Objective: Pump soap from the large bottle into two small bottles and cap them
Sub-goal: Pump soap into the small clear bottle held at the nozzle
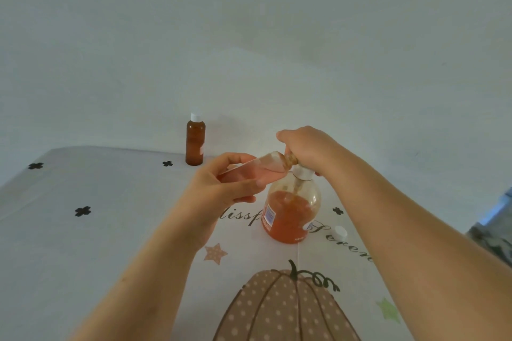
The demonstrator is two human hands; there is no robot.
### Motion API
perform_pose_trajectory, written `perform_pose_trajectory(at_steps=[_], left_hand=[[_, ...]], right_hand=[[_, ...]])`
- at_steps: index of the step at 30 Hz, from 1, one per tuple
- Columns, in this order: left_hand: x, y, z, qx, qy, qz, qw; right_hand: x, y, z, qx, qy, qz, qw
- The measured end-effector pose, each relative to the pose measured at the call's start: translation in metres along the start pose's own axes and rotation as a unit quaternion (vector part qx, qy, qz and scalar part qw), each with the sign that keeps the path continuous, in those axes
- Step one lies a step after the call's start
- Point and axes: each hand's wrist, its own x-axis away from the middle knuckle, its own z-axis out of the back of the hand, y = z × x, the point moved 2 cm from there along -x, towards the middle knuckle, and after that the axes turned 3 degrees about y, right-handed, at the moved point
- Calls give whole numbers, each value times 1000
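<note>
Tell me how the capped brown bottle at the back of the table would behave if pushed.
The brown bottle stands tall and narrow, so a push near its white cap would probably tip it. It stands close to the far edge of the table, so it might fall off. Once down, its round body would likely roll.

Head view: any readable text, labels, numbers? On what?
"lissf": script on the tablecloth, both ends hidden.
"Sere": same script, rest hidden.
On the large bottle, the label: too blurred to read.
On the brown bottle, the sticker: too small to read.
</note>
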Motion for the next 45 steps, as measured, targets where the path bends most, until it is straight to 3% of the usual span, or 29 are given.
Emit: perform_pose_trajectory(at_steps=[5,13,21,31,35,45], left_hand=[[3,2,-2,15,0,-13,1000],[6,6,-8,48,-15,-12,999],[7,8,-7,45,-13,-11,999],[-1,-2,-1,23,3,6,1000],[-3,-5,0,28,7,12,1000],[1,-2,-3,40,-9,5,999]], right_hand=[[8,-4,7,-39,-12,-17,999],[7,-10,17,33,-10,-40,999],[10,-17,16,55,-32,-22,998],[2,-3,4,33,10,57,998],[-2,-1,0,54,5,49,997],[2,3,3,-18,1,-7,1000]])
